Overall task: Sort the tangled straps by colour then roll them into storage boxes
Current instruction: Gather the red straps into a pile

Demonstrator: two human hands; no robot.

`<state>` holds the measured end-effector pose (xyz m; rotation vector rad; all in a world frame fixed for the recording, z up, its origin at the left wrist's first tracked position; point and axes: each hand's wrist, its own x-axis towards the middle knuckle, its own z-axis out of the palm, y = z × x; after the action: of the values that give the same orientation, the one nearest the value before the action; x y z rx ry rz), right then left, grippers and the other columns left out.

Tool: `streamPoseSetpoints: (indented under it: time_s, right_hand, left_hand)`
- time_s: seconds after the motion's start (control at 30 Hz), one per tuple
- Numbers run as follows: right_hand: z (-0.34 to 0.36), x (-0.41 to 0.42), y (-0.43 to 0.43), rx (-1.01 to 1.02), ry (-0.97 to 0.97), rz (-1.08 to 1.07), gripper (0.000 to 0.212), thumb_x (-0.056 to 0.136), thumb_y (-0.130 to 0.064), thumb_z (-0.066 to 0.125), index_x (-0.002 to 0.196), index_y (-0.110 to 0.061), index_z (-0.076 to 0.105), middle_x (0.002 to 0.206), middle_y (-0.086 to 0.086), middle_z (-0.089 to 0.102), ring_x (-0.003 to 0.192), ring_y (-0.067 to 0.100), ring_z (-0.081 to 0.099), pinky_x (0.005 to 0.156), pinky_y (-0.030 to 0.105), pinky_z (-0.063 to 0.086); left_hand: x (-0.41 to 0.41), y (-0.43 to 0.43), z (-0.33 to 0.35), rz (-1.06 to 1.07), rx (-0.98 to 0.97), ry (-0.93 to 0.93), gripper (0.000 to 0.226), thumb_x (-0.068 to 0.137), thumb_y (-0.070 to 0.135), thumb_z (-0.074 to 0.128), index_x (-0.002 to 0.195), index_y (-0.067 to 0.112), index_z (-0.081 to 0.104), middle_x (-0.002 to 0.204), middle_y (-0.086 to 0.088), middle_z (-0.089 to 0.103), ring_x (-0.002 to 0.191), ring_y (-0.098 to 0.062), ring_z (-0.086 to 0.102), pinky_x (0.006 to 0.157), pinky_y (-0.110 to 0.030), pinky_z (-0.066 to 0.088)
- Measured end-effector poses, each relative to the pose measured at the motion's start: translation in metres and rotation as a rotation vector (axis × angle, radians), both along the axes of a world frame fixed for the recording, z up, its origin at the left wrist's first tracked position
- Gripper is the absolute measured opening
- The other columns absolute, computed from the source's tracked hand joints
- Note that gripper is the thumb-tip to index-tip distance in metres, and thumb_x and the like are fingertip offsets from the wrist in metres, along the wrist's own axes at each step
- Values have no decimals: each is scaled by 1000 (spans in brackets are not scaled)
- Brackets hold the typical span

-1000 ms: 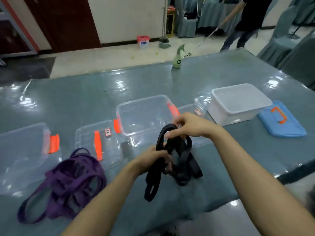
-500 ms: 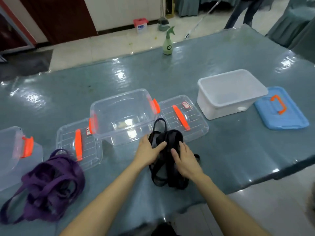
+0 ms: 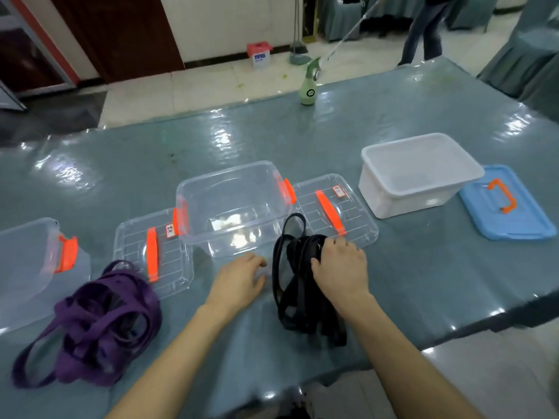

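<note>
Holding the black straps [image 3: 298, 285] on the counter [image 3: 423, 267] with your right hand [image 3: 340, 267], left hand [image 3: 239, 279] loose and empty beside them, roll them tight, loops together.

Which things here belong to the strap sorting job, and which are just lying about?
For the job: black straps, held by the right hand; purple straps; middle clear box; left clear box; white box; left clear lid; right clear lid; blue lid.
Lying about: green spray bottle; red-lidded tub on the floor.
</note>
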<state>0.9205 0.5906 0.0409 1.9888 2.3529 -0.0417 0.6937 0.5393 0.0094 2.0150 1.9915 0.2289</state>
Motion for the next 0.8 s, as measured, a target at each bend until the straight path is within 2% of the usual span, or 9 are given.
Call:
streamPoseSetpoints:
  time_s: [0.07, 0.17, 0.27, 0.4, 0.57, 0.67, 0.73, 0.8]
  right_hand:
    - [10, -26, -1, 35, 89, 167, 31, 106, -40, 52, 120, -14, 62, 119, 7, 67, 111, 30, 65, 94, 43, 50]
    - [6, -85, -18, -46, 131, 493, 27, 106, -33, 48, 122, -16, 61, 122, 6, 65, 117, 29, 61, 99, 43, 49]
    - [-5, -160, -48, -99, 111, 698, 24, 105, -30, 48, 122, -17, 60, 125, 6, 64, 121, 30, 59, 100, 42, 47]
    - [-7, -270, -102, -69, 139, 885, 23, 105, -28, 47, 119, -18, 62, 124, 6, 66, 120, 31, 61, 100, 43, 47]
    - [-10, -412, -183, -27, 182, 999, 24, 104, -24, 47, 117, -16, 66, 120, 6, 66, 114, 31, 62, 98, 44, 48]
    - [-15, -497, -246, -146, 224, 1040, 22, 102, -22, 52, 112, -11, 68, 116, 12, 68, 110, 36, 64, 91, 48, 50]
    - [-23, -545, -285, -247, 234, 1029, 25, 105, -29, 52, 114, -11, 67, 117, 11, 67, 110, 35, 64, 88, 47, 50]
    - [-35, -584, -312, -324, 239, 975, 29, 107, -35, 52, 120, -13, 65, 121, 10, 67, 113, 35, 66, 90, 46, 52]
  left_hand:
    - [-27, -18, 11, 20, 112, 81, 24, 102, 33, 67, 123, 23, 74, 118, 4, 73, 107, -27, 72, 85, -41, 58]
    - [-81, -57, 21, 108, 151, 181, 15, 100, 28, 68, 110, 19, 76, 103, -2, 73, 95, -33, 72, 76, -44, 58]
    - [-144, -115, 27, 242, 123, 261, 11, 98, 26, 67, 103, 19, 74, 98, -3, 71, 92, -34, 71, 77, -46, 57]
    - [-237, -203, 27, 425, 37, 307, 19, 102, 32, 63, 111, 21, 74, 105, -2, 72, 101, -31, 70, 83, -46, 56]
    - [-372, -313, 15, 581, -57, 309, 26, 101, 36, 64, 119, 19, 74, 115, -6, 73, 110, -33, 71, 91, -47, 57]
    - [-454, -387, 1, 692, -93, 295, 35, 98, 38, 72, 124, 14, 74, 120, -11, 71, 113, -37, 70, 94, -50, 57]
    - [-501, -436, -15, 812, -132, 280, 53, 97, 45, 75, 138, 12, 68, 132, -15, 67, 122, -39, 66, 102, -51, 53]
    - [-543, -476, -32, 961, -209, 234, 75, 101, 53, 68, 161, 12, 46, 157, -18, 53, 142, -38, 54, 116, -50, 42]
